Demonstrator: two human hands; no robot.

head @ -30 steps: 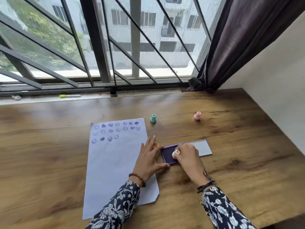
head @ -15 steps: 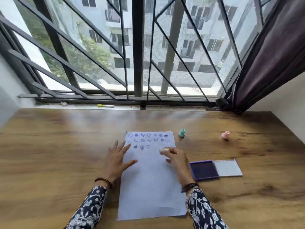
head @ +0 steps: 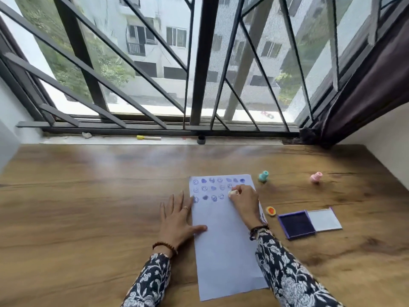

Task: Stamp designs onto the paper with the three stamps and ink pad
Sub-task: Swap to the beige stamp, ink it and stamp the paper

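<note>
A pale sheet of paper [head: 223, 244] lies on the wooden desk with three rows of purple stamped marks at its top. My right hand [head: 244, 201] pinches a small cream stamp [head: 232, 193] and presses it down at the right end of the third row. My left hand [head: 177, 220] lies flat with spread fingers on the paper's left edge. The open purple ink pad [head: 296, 224], lid folded out to its right, sits right of the paper. A teal stamp [head: 263, 176] and a pink stamp [head: 316, 177] stand beyond it.
A small orange and yellow cap [head: 271, 211] lies between the paper and the ink pad. A yellow marker [head: 148, 137] and a black knob [head: 201, 139] rest on the window sill. A dark curtain [head: 365, 89] hangs at the right, beside a white wall.
My right hand went from the ink pad to the paper with the cream stamp and now presses it in the third row. My left hand shifted from the pad to the paper's left edge.
</note>
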